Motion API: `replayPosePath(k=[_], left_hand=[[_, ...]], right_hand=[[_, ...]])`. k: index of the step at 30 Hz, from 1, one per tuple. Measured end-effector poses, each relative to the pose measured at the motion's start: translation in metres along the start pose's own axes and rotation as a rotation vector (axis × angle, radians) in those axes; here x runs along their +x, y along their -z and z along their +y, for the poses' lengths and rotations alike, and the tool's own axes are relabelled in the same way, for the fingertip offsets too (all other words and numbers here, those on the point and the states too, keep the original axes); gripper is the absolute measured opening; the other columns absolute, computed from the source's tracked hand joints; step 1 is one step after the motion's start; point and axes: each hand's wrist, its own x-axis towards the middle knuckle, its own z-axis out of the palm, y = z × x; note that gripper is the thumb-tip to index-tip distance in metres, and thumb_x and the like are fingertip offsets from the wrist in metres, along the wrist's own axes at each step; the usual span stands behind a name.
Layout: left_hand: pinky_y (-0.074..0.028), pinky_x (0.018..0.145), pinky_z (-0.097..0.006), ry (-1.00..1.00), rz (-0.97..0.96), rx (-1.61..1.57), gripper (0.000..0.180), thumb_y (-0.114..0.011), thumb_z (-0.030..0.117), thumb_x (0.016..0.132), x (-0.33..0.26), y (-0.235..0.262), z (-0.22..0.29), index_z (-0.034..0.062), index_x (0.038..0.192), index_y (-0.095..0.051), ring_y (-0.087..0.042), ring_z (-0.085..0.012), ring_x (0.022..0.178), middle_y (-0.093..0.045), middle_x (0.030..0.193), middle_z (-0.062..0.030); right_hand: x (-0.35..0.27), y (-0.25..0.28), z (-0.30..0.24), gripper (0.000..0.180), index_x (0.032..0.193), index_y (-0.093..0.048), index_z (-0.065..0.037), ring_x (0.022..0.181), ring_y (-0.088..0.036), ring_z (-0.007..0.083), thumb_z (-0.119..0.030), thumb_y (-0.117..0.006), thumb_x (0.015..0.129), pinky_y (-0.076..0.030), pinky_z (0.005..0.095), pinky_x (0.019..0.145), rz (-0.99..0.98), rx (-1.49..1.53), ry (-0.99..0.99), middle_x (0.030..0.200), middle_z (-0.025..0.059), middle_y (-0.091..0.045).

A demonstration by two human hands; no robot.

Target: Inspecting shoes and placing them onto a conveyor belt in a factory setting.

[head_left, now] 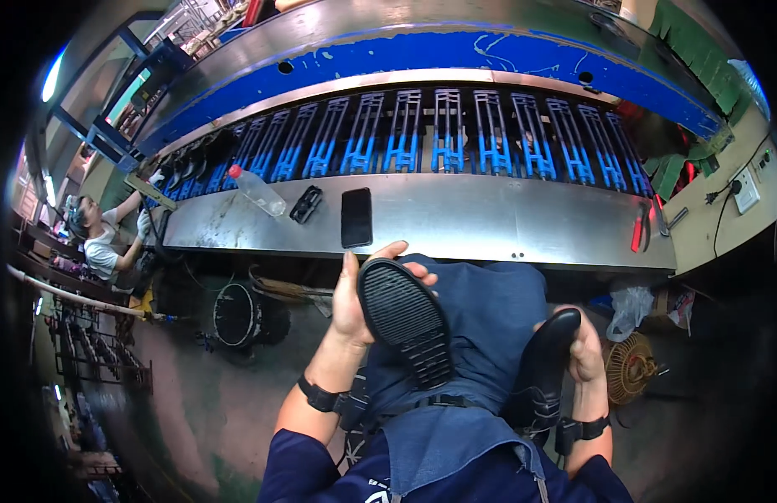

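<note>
My left hand (pixel 352 303) is wrapped round a black shoe, its ridged sole (pixel 405 318) turned up toward me over my lap. The thumb and fingertips show at the toe end. In my right hand (pixel 586 347) is a second black shoe (pixel 546 356), a lace-up, held toe up beside my right thigh. Its smooth dark upper faces me, and part of my right fingers is hidden behind it. Both shoes are apart from the metal bench top (pixel 455 222) in front of me.
On the bench top are a clear bottle with a red cap (pixel 258 191), a black plastic part (pixel 306 204), a phone (pixel 356 216) and red-handled pliers (pixel 638 231). Behind runs a conveyor with blue racks (pixel 447 151). A bucket (pixel 236 315) stands left; a co-worker (pixel 103 239) is at far left.
</note>
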Motion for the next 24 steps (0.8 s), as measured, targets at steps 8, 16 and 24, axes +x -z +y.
replayPosePath(k=[8, 16, 24], left_hand=[[-0.048, 0.103, -0.057, -0.056, -0.148, 0.125, 0.077, -0.014, 0.058, 0.105, 0.021, -0.029, -0.027, -0.001, 0.135, -0.053, -0.057, -0.0449, 0.122, -0.063, 0.122, -0.0245], [-0.046, 0.106, -0.043, -0.123, -0.251, 0.67, 0.076, -0.02, 0.052, 0.106, 0.019, -0.071, -0.056, -0.0102, 0.133, -0.053, -0.061, -0.0341, 0.119, -0.062, 0.128, -0.0268], [-0.043, 0.107, -0.056, -0.144, -0.232, 0.816, 0.071, -0.024, 0.052, 0.103, 0.003, -0.09, -0.057, -0.0048, 0.125, -0.06, -0.057, -0.0449, 0.121, -0.063, 0.122, -0.0273]], right_hand=[[-0.054, -0.004, 0.042, 0.077, 0.137, -0.048, 0.004, 0.105, -0.068, 0.0334, -0.058, -0.061, 0.092, -0.057, 0.0436, 0.091, -0.075, 0.567, -0.23, 0.118, 0.0198, -0.065], [-0.005, -0.069, -0.016, 0.069, 0.132, -0.051, 0.005, 0.106, -0.057, 0.0129, -0.05, -0.065, 0.092, -0.047, 0.0286, 0.093, -0.316, -0.02, -0.13, 0.119, 0.0097, -0.061], [0.0, -0.076, -0.009, 0.067, 0.131, -0.052, 0.006, 0.109, -0.058, 0.0156, -0.049, -0.063, 0.094, -0.047, 0.0313, 0.095, -0.401, 0.019, -0.101, 0.119, 0.0113, -0.063]])
